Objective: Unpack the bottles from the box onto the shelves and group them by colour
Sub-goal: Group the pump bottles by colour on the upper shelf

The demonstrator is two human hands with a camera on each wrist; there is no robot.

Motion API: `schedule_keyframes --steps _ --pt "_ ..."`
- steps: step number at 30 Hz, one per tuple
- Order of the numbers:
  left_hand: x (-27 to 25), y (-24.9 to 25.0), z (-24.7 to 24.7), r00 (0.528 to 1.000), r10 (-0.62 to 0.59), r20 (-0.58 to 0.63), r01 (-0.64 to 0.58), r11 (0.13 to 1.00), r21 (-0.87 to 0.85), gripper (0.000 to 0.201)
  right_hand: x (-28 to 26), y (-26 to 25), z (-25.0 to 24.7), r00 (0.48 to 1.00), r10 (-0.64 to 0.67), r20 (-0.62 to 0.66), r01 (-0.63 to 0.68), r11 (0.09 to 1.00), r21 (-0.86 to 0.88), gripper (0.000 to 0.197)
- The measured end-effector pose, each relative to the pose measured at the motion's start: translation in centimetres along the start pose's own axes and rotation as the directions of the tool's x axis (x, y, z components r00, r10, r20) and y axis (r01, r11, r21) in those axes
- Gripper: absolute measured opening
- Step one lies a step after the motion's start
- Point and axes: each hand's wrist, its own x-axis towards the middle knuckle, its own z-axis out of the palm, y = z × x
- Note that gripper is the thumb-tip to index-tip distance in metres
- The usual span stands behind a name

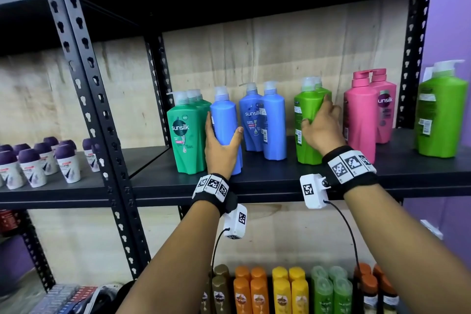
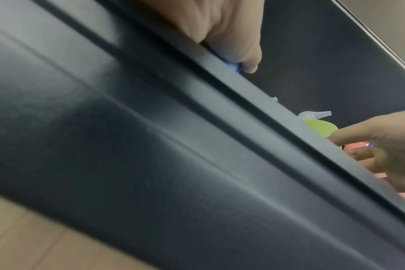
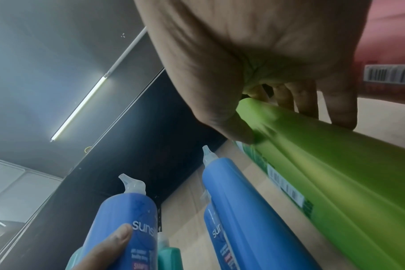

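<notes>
On the black shelf (image 1: 267,181) my left hand (image 1: 221,143) grips a blue pump bottle (image 1: 225,120), thumb on its right side, fingers behind its left. It stands next to a group of teal green bottles (image 1: 186,135). Two more blue bottles (image 1: 265,120) stand to the right. My right hand (image 1: 321,125) grips a lime green bottle (image 1: 309,125) with a second one behind it. The right wrist view shows my fingers (image 3: 305,98) wrapped over the lime bottle (image 3: 324,164) and the left-hand blue bottle (image 3: 127,215). Pink bottles (image 1: 364,115) stand further right.
Another lime green bottle (image 1: 439,115) stands at the shelf's far right by a purple wall. Small purple-capped roll-ons (image 1: 38,160) fill the left bay. Brown, orange, yellow, green and red-capped bottles (image 1: 293,293) line the lower shelf. A black slotted upright (image 1: 96,109) divides the bays.
</notes>
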Motion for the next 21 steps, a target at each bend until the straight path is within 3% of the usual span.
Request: schedule_keyframes --steps 4,9,13,17,21 --pt "0.0 0.0 0.0 1.0 -0.014 -0.001 0.014 1.0 0.002 0.086 -0.4 -0.1 -0.7 1.0 -0.003 -0.028 0.003 1.0 -0.01 0.077" --pt "-0.1 0.1 0.0 1.0 -0.027 -0.003 0.027 1.0 0.009 0.086 -1.3 -1.2 -1.2 0.978 -0.117 -0.174 0.115 0.993 -0.02 0.055" --pt "-0.3 0.3 -0.1 0.999 -0.04 -0.003 0.04 0.999 0.014 0.086 -1.4 -2.4 -0.5 0.981 -0.183 -0.068 0.185 0.982 0.026 0.022" --pt "-0.4 0.4 0.0 0.998 -0.062 -0.007 0.062 0.998 0.023 0.088 -1.3 -3.3 1.5 0.981 -0.158 0.11 0.158 0.987 0.014 0.032" --pt "-0.3 0.2 0.1 0.996 -0.086 0.001 0.086 0.996 0.033 0.088 -0.4 -3.7 4.7 0.969 -0.139 0.203 0.122 0.988 0.096 0.06"
